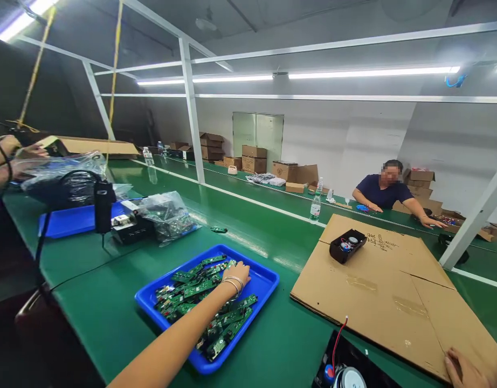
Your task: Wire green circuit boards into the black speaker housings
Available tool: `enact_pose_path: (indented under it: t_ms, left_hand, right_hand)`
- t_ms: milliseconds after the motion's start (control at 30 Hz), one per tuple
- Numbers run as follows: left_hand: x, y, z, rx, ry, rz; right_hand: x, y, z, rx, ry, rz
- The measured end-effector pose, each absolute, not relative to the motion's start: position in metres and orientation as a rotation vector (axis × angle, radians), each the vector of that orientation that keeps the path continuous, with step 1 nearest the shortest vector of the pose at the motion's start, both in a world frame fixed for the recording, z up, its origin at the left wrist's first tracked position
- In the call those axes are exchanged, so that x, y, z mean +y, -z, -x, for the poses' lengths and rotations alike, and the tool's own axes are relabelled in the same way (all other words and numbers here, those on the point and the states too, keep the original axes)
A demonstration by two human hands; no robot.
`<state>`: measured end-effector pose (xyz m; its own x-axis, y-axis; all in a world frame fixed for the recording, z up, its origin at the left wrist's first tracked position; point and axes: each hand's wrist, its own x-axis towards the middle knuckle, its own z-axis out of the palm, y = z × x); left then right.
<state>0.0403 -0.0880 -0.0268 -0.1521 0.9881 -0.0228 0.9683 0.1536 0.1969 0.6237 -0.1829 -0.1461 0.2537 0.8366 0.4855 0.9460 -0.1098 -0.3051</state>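
My left hand (237, 272), with bangles at the wrist, reaches into a blue tray (268, 280) of green circuit boards (200, 288). Its fingers are bent together at a board (231, 264) near the tray's far side; the fingertips are partly hidden. My right hand (464, 371) rests at the near edge of a flat cardboard sheet (378, 280), fingers loosely apart and holding nothing, partly cut off by the frame. Between the hands, at the bottom edge, lies a black housing (353, 358) with a round silver speaker and red wire. A similar black unit (347, 246) sits on the cardboard.
One circuit board (219, 229) lies beyond the tray. To the left are a bagged pile of parts (167, 215), a black hanging tool (103, 205) and another blue tray (66, 222). A bottle (315, 207) stands behind. A co-worker (384, 188) sits across; another person's hands (14, 161) show at left.
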Motion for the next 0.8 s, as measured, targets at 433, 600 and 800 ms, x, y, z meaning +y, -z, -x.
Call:
enact_pose_path:
  t_ms: [433, 600, 800]
  left_hand:
    - [-0.117, -0.023, -0.065, 1.921, -0.645, -1.721]
    - [-0.143, -0.032, -0.115, 1.369, -0.765, -1.571]
    - [-0.160, -0.030, -0.170, 0.905, -0.773, -1.321]
  right_hand:
    - [-0.247, 0.085, -0.355, -2.101, -0.362, 1.629]
    - [-0.236, 0.086, -0.320, -1.673, -0.599, 1.373]
    - [-0.233, 0.048, -0.327, -1.154, -0.766, 1.010]
